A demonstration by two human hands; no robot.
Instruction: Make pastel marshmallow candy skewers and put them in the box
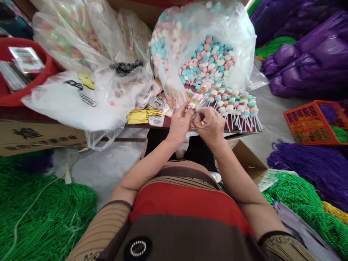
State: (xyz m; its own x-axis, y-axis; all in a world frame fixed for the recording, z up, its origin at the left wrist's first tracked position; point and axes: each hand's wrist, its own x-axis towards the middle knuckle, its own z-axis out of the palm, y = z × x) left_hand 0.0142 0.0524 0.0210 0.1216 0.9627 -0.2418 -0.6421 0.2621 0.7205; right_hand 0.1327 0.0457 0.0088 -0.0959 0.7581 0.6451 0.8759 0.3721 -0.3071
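A wrapped candy stick (201,91) stands above the table's near edge, its lower end pinched by the left hand (179,125); the right hand's (211,125) fingertips press together beside it (on what, I can't tell). Too hard a twist might tear the wrapper. Leftward, a white bag (59,105) reads "HAPPY"; a cardboard box (54,142), "不要回收".

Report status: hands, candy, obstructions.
Left hand and right hand pinching bagged candy stick near its lower end. Candy skewers piled right, yellow ties left; neither appears in the way.
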